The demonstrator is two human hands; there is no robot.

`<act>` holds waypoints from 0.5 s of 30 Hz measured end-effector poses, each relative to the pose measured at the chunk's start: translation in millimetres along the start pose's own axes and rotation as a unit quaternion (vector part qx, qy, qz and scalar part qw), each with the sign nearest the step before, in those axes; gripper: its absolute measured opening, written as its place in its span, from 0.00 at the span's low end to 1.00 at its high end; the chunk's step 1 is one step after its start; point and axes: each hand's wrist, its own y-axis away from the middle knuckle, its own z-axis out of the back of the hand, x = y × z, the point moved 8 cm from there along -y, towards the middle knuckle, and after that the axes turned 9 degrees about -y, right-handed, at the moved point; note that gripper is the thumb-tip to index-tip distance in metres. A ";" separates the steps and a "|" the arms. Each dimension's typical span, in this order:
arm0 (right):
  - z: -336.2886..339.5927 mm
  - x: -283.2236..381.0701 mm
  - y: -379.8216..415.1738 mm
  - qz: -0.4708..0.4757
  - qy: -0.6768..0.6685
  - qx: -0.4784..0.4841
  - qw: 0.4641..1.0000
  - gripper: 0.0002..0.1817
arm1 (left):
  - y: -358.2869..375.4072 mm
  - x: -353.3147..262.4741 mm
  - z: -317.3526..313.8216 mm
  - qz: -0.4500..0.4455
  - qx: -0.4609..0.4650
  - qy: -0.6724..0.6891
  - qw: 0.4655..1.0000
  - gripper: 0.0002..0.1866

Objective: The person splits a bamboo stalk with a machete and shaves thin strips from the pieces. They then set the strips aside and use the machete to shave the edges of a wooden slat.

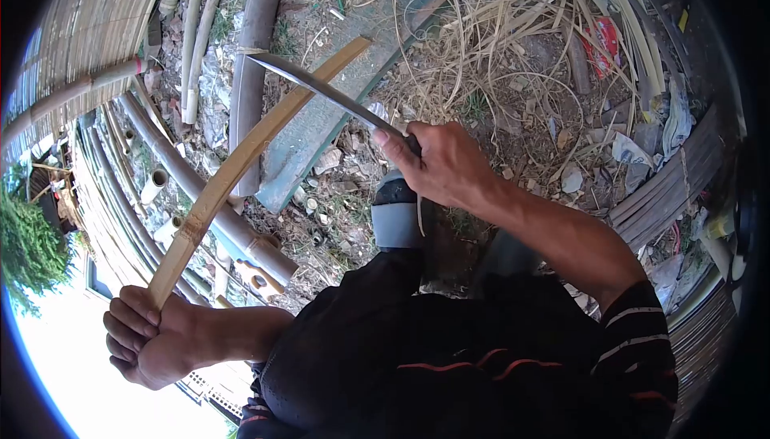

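Observation:
A long split bamboo strip (233, 168) runs diagonally from the lower left up to the top centre. Its lower end is in my left hand (152, 336), fingers wrapped round it. My right hand (425, 156) grips the dark handle of a long knife (337, 100), with the thumb and a finger near the base of the blade. The blade crosses the strip near its upper end, and its tip lies by an upright bamboo pole (255, 78). Whether the blade touches the strip I cannot tell. Below them lies a greenish board (301, 146).
Thin bamboo shavings (473, 30) litter the ground at the top. A thick bamboo pole (188, 178) and other poles lie to the left. One sandalled foot (395, 214) is below the knife. A red wrapper (603, 44) and bundled strips (674, 178) are to the right.

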 end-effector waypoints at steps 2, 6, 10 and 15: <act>-9.1 -0.8 13.5 0.087 0.008 -0.021 0.996 0.37 | -5.6 6.3 0.3 0.033 0.040 0.043 0.998 0.21; 4.1 -89.0 -17.9 -0.117 -0.030 -0.036 0.992 0.37 | -6.4 0.4 -7.6 0.002 -0.005 -0.003 1.000 0.21; 3.6 -31.8 7.0 0.054 0.062 -0.040 0.996 0.37 | -7.3 3.9 -6.6 -0.008 -0.027 -0.041 0.999 0.21; 21.4 -86.1 -18.2 -0.111 0.026 -0.041 0.993 0.39 | -14.5 3.4 -11.1 0.012 -0.002 0.010 1.000 0.21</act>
